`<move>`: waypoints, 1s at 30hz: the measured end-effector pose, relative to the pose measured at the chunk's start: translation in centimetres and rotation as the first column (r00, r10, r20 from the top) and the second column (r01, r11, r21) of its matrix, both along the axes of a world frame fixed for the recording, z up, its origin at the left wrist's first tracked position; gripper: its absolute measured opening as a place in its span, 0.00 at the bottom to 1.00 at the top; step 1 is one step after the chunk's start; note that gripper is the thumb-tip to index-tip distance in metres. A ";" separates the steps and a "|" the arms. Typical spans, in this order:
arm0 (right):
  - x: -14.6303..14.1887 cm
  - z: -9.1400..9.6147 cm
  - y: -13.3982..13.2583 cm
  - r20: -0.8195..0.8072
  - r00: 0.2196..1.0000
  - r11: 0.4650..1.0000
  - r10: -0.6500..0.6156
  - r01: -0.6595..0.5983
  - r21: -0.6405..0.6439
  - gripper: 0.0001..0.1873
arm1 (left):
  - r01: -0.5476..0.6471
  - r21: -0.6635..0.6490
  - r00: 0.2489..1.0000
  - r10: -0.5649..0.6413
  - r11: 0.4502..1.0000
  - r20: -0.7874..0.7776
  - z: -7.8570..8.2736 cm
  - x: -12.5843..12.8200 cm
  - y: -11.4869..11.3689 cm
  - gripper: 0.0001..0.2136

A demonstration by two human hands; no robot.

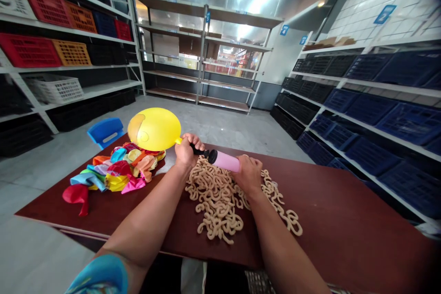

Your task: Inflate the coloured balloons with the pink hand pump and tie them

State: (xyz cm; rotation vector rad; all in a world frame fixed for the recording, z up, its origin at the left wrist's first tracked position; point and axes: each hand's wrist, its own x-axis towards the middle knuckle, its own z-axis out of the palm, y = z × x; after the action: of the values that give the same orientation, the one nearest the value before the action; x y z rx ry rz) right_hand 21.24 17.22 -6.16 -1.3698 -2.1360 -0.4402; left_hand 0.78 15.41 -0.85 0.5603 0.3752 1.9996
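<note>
A yellow balloon (158,127), swollen with air, sticks out to the left from my left hand (186,150). That hand is closed around the balloon's neck at the black nozzle end of a balloon pump (225,161). The pump has a pink barrel, and my right hand (248,172) is wrapped round its right end. Beneath both hands lies a heap of beige curled pieces (217,193), some of them ring-like. Left of my left forearm is a pile of limp balloons (120,170) in many colours. My fingers hide the join of neck and nozzle.
The dark red-brown table (337,211) stretches to the right. A blue chair (106,132) stands behind its left end. Racks with crates line both sides, including a white basket (57,88) and blue crates (406,119). A metal shelf (203,46) stands at the back.
</note>
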 end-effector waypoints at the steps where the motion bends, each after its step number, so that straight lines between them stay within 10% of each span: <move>1: 0.3 0.0 0.2 -0.009 1.000 1.000 -0.016 0.016 0.008 0.10 | -0.016 -0.003 1.000 0.016 1.000 0.017 0.2 -0.5 0.0 0.11; 11: 3.2 -0.6 1.9 -0.120 0.973 0.980 -0.197 0.199 -0.001 0.08 | -0.119 0.057 0.991 0.114 0.991 0.070 0.8 -3.6 -0.2 0.10; 23: 0.0 -0.1 -0.5 -0.003 0.999 0.999 0.038 -0.038 -0.017 0.13 | 0.011 0.020 0.998 -0.010 1.000 -0.066 -0.5 1.4 -0.1 0.10; 30: 0.6 -0.5 0.6 -0.054 0.998 1.000 0.013 -0.013 -0.008 0.12 | -0.034 0.047 0.999 0.036 0.998 -0.037 0.7 -0.8 -0.4 0.09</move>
State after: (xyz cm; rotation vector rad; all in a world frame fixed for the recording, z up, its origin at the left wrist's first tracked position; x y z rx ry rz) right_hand 21.83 17.84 -6.70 -1.3566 -2.1038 -0.3859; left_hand -0.04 14.96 -0.17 0.6254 0.3656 2.0379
